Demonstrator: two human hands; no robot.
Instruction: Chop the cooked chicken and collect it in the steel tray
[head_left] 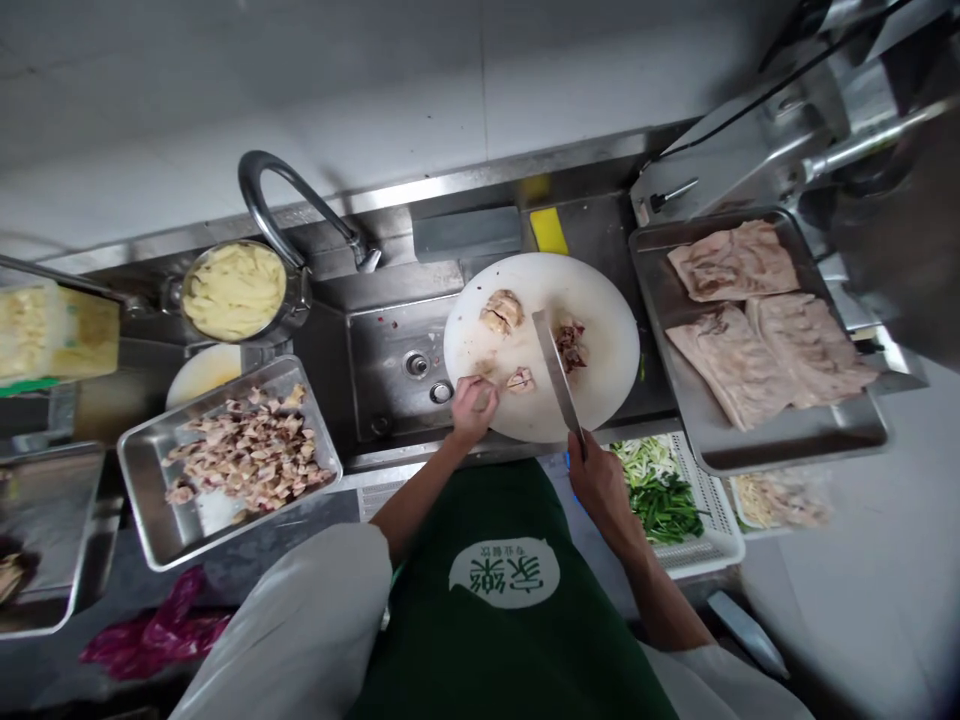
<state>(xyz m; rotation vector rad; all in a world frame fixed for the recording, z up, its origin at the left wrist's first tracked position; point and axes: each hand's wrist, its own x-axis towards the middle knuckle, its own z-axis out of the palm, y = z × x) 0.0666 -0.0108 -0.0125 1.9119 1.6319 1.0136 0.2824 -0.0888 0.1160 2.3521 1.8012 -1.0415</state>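
A round white cutting board [472, 300] lies across the sink edge. My right hand [600, 480] is closed round the handle of a cleaver [556, 375], whose blade rests over the board's middle. Loosely curled, my left hand [474, 408] is at the board's front left edge, with no object visible between its fingers. Just right of its fingertips is a small piece of cooked meat [520, 380], apart from the blade. A larger pale chunk of meat [502, 312] sits behind it. Dark chopped pieces [571, 346] lie to the right of the blade.
Left are a metal tray of chopped meat [247, 450], a pot of pale strips [234, 290] and a curved faucet [300, 190] over the sink [390, 345]. A tray with slabs of pork [772, 340] stands right, above a basket of cut greens [667, 500]. A yellow sponge [549, 231] lies behind.
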